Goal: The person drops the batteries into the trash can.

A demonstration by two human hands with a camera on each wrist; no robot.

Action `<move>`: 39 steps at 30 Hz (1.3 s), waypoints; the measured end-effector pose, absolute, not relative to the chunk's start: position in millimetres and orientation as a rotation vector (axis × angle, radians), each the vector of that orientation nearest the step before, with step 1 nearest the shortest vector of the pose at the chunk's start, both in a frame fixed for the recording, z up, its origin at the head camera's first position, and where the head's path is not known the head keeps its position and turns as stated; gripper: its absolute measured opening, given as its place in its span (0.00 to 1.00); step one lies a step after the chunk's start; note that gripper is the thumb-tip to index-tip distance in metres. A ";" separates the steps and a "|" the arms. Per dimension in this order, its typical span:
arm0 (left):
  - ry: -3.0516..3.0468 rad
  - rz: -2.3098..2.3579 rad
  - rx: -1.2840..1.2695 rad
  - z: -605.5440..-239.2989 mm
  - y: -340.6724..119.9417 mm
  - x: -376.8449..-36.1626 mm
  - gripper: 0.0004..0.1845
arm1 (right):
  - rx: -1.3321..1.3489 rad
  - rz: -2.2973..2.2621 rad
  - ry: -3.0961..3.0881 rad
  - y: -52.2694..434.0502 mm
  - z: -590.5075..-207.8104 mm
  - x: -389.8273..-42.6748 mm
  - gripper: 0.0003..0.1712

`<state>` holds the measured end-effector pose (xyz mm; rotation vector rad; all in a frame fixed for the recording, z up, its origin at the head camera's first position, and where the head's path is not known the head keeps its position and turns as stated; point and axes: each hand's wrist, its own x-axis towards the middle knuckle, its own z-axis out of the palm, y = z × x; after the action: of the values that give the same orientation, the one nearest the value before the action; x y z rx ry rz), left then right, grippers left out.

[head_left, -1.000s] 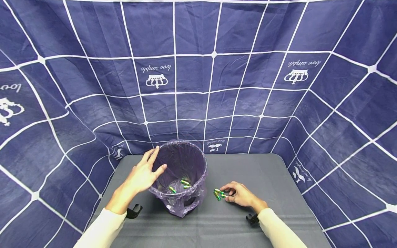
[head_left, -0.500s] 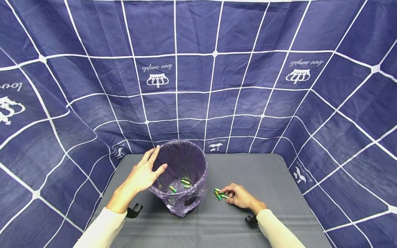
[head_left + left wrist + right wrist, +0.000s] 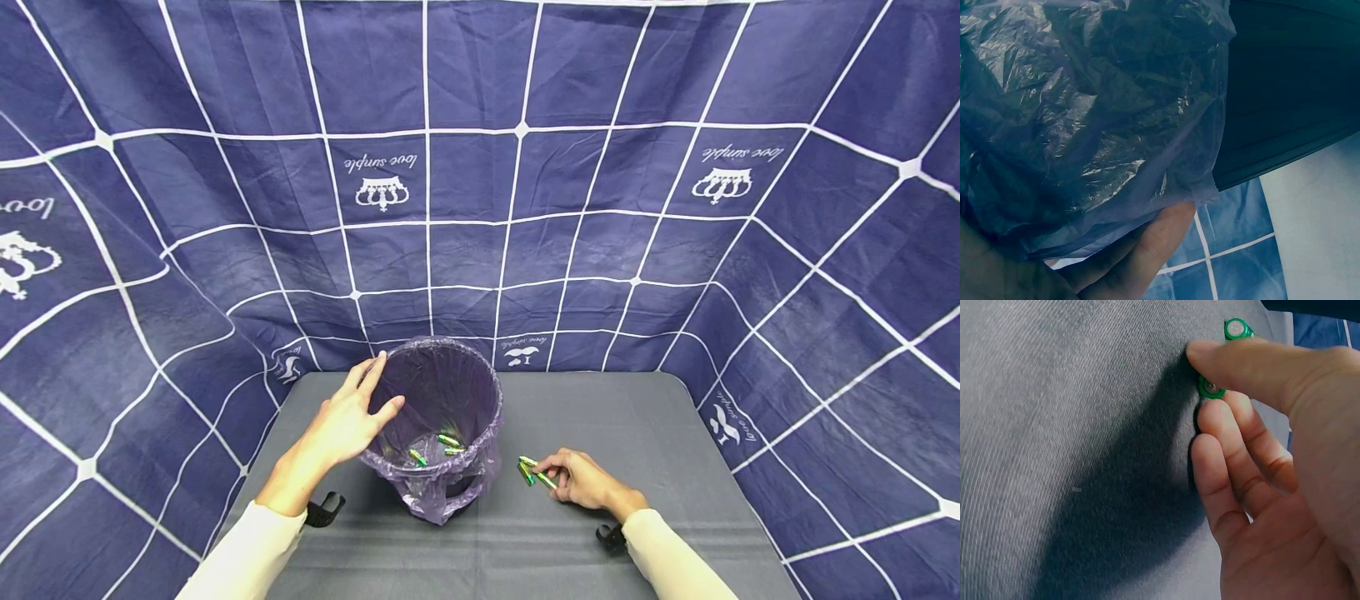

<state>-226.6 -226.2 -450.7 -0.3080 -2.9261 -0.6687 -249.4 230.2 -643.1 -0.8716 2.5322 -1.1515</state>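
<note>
My right hand (image 3: 588, 482) pinches a green-and-gold battery (image 3: 547, 481) between thumb and fingers, low over the grey table. In the right wrist view the end of this battery (image 3: 1211, 389) shows between thumb and fingertips. Two more such batteries (image 3: 525, 474) lie just left of the fingertips; the end of one battery (image 3: 1235, 328) appears beyond the thumb. My left hand (image 3: 347, 425) rests with spread fingers against the left rim of a bin (image 3: 491, 392) lined with a purple plastic bag (image 3: 1097, 125). Several batteries (image 3: 449, 440) lie inside the bin.
The grey table (image 3: 600, 408) carries the bin left of centre. A blue cloth (image 3: 480, 183) with white lines hangs behind the table and along both sides. Each wrist wears a black strap mount, one seen as a left wrist mount (image 3: 324, 510).
The right fingers have closed on one battery and turned it slightly, drawing it a little toward the person, away from the other two. The left hand stays at the bin's rim.
</note>
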 end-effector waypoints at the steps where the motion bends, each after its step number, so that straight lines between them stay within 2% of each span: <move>1: -2.928 -0.668 -0.307 -450.8 -226.2 -226.7 0.48 | -0.853 -1.145 2.528 230.7 -642.5 -248.9 0.30; 4: -2.935 -0.665 -0.305 -451.0 -226.3 -226.8 0.48 | -0.769 -1.174 2.476 231.2 -641.6 -247.4 0.31; 6: -2.940 -0.664 -0.303 -451.1 -226.3 -226.6 0.48 | -0.601 -1.354 2.289 230.2 -642.1 -246.3 0.25; 8: -2.941 -0.664 -0.303 -451.2 -226.3 -226.5 0.48 | -0.461 -1.507 2.127 229.0 -642.3 -245.2 0.26; 11: -2.938 -0.664 -0.305 -451.2 -226.4 -226.3 0.48 | -0.413 -1.595 2.037 228.7 -642.7 -244.4 0.28; 13: -2.935 -0.667 -0.306 -451.0 -226.5 -226.2 0.48 | -0.562 -1.485 2.173 229.8 -642.1 -244.5 0.32; 16: -2.932 -0.670 -0.305 -450.9 -226.4 -226.1 0.48 | -0.682 -1.391 2.276 231.4 -641.0 -245.4 0.32; 23: -2.933 -0.664 -0.300 -452.6 -226.2 -226.5 0.48 | -0.717 -1.281 2.362 234.3 -639.2 -246.2 0.29; 39: -2.922 -0.666 -0.305 -452.5 -227.0 -226.6 0.48 | -0.846 -1.111 2.532 241.4 -638.5 -245.7 0.28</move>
<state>-226.6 -227.0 -452.5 -0.3053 -2.9215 -0.6664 -245.7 241.4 -638.5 -0.8458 2.5318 -1.1108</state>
